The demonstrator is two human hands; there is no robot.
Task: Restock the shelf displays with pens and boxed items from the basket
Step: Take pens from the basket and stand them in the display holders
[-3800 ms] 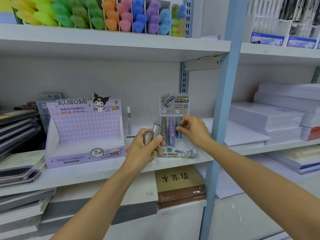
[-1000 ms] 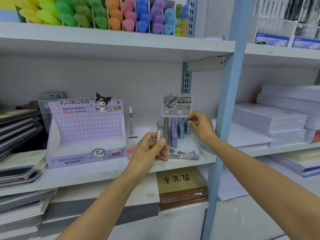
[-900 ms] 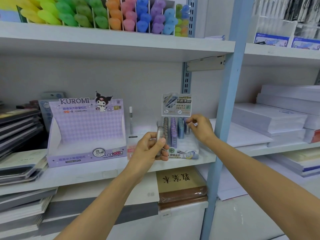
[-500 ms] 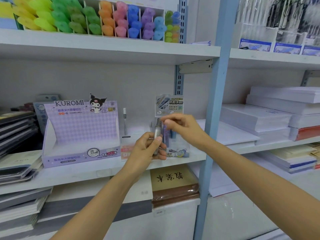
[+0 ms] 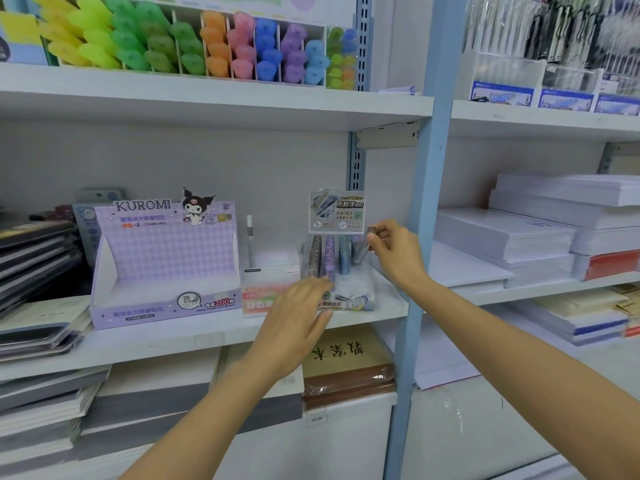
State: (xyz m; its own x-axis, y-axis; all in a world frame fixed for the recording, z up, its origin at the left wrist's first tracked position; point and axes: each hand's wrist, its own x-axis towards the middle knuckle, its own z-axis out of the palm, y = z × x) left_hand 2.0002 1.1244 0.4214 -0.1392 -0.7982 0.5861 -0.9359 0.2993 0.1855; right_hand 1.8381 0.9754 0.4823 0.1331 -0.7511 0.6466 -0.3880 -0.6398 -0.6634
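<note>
A clear lead-tube display rack (image 5: 347, 301) with a printed card on top stands on the middle shelf (image 5: 207, 336), with brown, purple and blue tubes (image 5: 329, 254) upright in it. My right hand (image 5: 396, 252) pinches a dark grey tube (image 5: 364, 249) at the rack's right end, tilted among the standing tubes. My left hand (image 5: 298, 313) hovers just in front of the rack's left side with fingers stretched out and nothing visible in it. No basket is in view.
A purple Kuromi display box (image 5: 166, 268) stands left of a small white box (image 5: 270, 273) with one white tube (image 5: 250, 237) upright. Highlighters (image 5: 173, 46) fill the top shelf. A blue upright post (image 5: 420, 237) separates paper reams (image 5: 519, 237). Notebook stacks (image 5: 34, 258) lie left.
My right hand came to my left hand, took a tube and carried it back to the rack's right end. My left hand, which gripped silvery tubes, now has straight fingers and looks empty.
</note>
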